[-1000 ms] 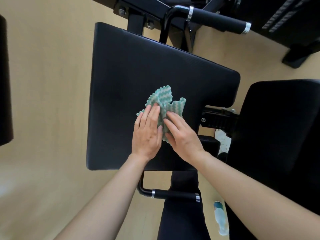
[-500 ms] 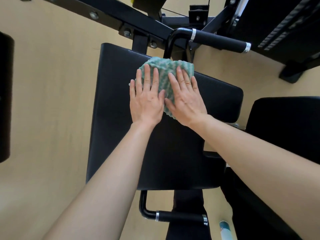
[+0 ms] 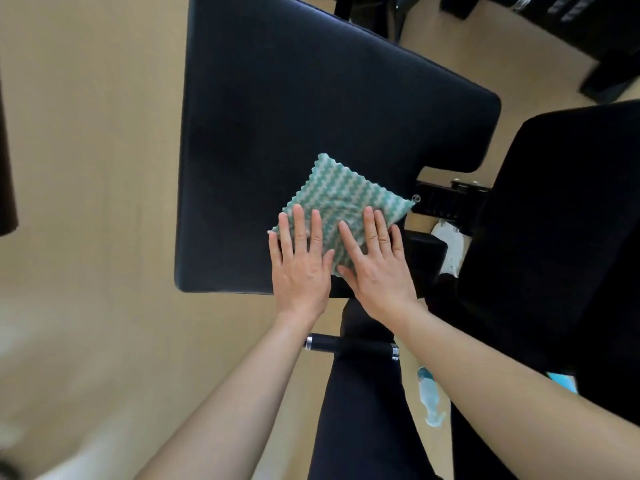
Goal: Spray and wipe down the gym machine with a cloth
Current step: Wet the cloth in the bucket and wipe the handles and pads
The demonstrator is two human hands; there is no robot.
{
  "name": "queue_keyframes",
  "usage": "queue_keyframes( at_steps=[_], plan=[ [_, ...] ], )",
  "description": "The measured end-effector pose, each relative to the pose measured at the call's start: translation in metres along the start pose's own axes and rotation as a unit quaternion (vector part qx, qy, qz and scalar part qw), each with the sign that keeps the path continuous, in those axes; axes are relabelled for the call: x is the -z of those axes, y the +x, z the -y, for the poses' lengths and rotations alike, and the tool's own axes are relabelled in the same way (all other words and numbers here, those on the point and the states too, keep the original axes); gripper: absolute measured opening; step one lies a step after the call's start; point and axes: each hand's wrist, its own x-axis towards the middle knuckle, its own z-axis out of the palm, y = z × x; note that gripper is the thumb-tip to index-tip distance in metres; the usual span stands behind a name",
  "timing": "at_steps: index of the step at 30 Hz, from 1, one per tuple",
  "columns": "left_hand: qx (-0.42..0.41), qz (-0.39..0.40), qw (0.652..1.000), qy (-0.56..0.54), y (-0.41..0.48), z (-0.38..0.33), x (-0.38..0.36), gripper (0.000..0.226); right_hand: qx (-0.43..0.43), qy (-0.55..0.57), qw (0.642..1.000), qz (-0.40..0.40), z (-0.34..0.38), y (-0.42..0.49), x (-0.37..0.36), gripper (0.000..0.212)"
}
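Note:
A green-and-white wavy-striped cloth [image 3: 341, 197] lies spread on the black padded seat [image 3: 277, 116] of the gym machine, near its front right corner. My left hand [image 3: 299, 263] and my right hand [image 3: 375, 261] lie side by side, fingers straight, pressing flat on the near half of the cloth. Their palms reach the pad's front edge. A clear spray bottle with a blue top [image 3: 429, 398] lies on the floor below my right forearm.
A second black pad [image 3: 561, 220] stands at the right. A black handle with chrome rings [image 3: 349, 346] juts out under my wrists, above a black upright post [image 3: 360, 410]. Tan wooden floor [image 3: 86, 202] surrounds the machine. More dark machine frames [image 3: 568, 26] are at the far right.
Both hands have dragged the cloth back from the pad's far edge to its near right corner. The cloth now lies more spread out than before.

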Motion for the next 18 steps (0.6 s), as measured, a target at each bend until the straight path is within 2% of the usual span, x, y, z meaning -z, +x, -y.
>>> queue_keyframes(
  at_steps=[6, 9, 12, 14, 16, 18],
  plan=[
    [-0.103, 0.034, 0.994, 0.012, -0.043, -0.021, -0.023, 0.076, -0.120, 0.042, 0.991, 0.045, 0.003, -0.070, -0.036, 0.089],
    [-0.183, 0.017, 0.983, 0.013, -0.040, -0.045, -0.025, 0.082, -0.182, 0.058, 0.979, 0.067, -0.009, -0.094, -0.041, 0.079],
    [-0.279, 0.017, 0.960, -0.009, -0.030, -0.073, -0.034, 0.074, -0.266, 0.116, 0.956, 0.030, -0.019, -0.102, -0.037, 0.071],
    [-0.301, 0.046, 0.952, -0.007, -0.026, -0.083, -0.043, 0.073, -0.320, 0.217, 0.922, -0.014, -0.027, -0.100, -0.035, 0.067],
    [-0.296, 0.064, 0.953, 0.012, -0.026, -0.083, -0.049, 0.076, -0.328, 0.300, 0.895, -0.034, -0.035, -0.093, -0.033, 0.071],
    [-0.298, 0.061, 0.952, 0.024, -0.026, -0.076, -0.050, 0.075, -0.292, 0.315, 0.903, -0.028, -0.038, -0.084, -0.030, 0.082]
  ],
)
